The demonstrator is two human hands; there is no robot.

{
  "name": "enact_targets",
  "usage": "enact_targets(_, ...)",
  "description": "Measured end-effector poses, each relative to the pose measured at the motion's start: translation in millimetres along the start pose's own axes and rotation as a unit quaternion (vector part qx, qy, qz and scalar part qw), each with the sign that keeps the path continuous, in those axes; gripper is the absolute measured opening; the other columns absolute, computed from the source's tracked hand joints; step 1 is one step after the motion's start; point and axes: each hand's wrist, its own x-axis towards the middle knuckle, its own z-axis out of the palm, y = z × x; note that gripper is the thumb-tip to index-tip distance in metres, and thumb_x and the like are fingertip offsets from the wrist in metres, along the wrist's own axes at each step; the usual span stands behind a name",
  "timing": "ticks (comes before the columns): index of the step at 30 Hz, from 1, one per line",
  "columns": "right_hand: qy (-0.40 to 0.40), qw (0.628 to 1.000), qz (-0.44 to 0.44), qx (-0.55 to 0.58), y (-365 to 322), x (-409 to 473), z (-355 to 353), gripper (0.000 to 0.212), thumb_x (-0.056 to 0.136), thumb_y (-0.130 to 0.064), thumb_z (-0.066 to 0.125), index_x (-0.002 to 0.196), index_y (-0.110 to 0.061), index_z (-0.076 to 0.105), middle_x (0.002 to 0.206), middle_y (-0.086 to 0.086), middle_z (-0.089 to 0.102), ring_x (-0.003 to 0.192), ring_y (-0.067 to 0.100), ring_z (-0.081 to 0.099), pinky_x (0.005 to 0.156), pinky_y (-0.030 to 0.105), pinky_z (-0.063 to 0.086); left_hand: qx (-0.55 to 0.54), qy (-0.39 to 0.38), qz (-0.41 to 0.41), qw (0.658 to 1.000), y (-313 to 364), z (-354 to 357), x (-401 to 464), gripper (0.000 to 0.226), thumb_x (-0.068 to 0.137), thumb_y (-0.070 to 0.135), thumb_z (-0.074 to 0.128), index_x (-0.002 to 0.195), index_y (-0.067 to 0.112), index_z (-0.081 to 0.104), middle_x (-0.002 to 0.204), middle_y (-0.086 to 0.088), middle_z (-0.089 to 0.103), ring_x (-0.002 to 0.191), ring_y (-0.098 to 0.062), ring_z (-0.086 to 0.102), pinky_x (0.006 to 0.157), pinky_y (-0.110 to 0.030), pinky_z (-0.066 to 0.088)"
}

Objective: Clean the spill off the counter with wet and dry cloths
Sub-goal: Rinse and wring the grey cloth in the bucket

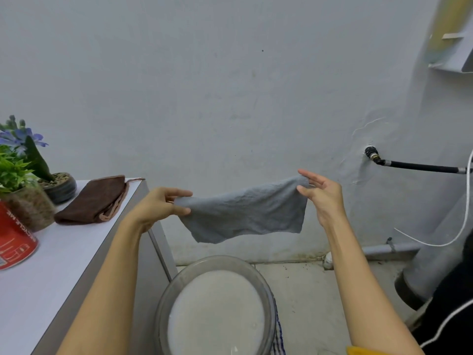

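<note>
Nearest to us, low in the view, sits a round basin (163,303) on the floor, filled with cloudy whitish water. Above it we hold a grey cloth (243,213) stretched out in the air, well clear of the water and off to the right of the table (51,278). Our left hand (158,204) pinches the cloth's left corner between thumb and fingers, and our right hand (321,193) pinches its upper right corner, so both hands are grasping the same cloth; it sags in the middle between them.

Out to the left, on the white table, a folded brown cloth (94,201) lies near the far edge, touching nothing else that we can see. Beside it stands a small dark pot of pebbles (61,187) with blue flowers (18,137), then a green plant (15,172) in a rough fibre pot, and a red can (15,239) at the left border. On the wall to the right a black hose (419,166) runs from a fitting, and a white cable (458,226) loops below it.
</note>
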Motion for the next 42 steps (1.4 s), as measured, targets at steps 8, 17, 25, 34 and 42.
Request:
enact_targets(8,0.077,0.98,-0.062,-0.173,5,-6,3,0.024,0.081,-0.003,0.067,0.099,-0.019,0.072,0.09,0.004,0.066,0.077,0.016,0.058,0.069,0.022,0.05,0.103,0.149,0.03,0.983,-3,12,5,0.016,0.079,0.008,0.072,0.094,0.012,0.075,0.082,-0.01,0.069,0.079,-0.015,0.057,0.07,-0.023,0.041)
enact_targets(17,0.057,0.984,-0.03,-0.164,8,-9,2,0.012,0.087,-0.005,0.062,0.085,-0.017,0.066,0.094,0.003,0.059,0.097,0.018,0.052,0.076,0.028,0.044,0.094,0.154,0.053,0.982,-1,6,-8,0.014,0.077,0.016,0.076,0.091,0.013,0.075,0.087,-0.003,0.071,0.088,-0.016,0.064,0.078,-0.026,0.045)
enact_targets(25,0.061,0.996,0.021,-0.059,8,8,2,0.011,0.086,-0.004,0.063,0.089,-0.012,0.056,0.072,0.001,0.057,0.067,0.01,0.053,0.058,0.015,0.041,-0.1,0.094,0.009,0.99,4,24,9,0.02,0.098,0.016,0.048,0.106,0.008,0.064,0.095,-0.012,0.065,0.074,-0.016,0.062,0.058,-0.022,0.057)
enact_targets(34,-0.079,0.993,0.026,-0.085,-5,-32,58,0.016,0.082,-0.006,0.068,0.08,-0.014,0.054,0.069,0.008,0.063,0.068,0.021,0.063,0.055,0.032,0.055,0.088,0.174,0.155,0.968,60,95,-2,0.017,0.093,0.02,0.051,0.098,0.024,0.066,0.087,-0.004,0.07,0.077,-0.022,0.066,0.075,-0.04,0.057)
enact_targets(42,-0.221,0.967,-0.01,-0.124,-29,-42,67,0.022,0.096,-0.008,0.044,0.108,-0.017,0.061,0.083,0.004,0.066,0.077,0.014,0.066,0.08,0.03,0.056,0.198,0.124,0.197,0.952,73,106,-15,0.035,0.077,0.033,0.071,0.109,0.02,0.062,0.099,0.004,0.067,0.091,-0.016,0.063,0.078,-0.029,0.05)
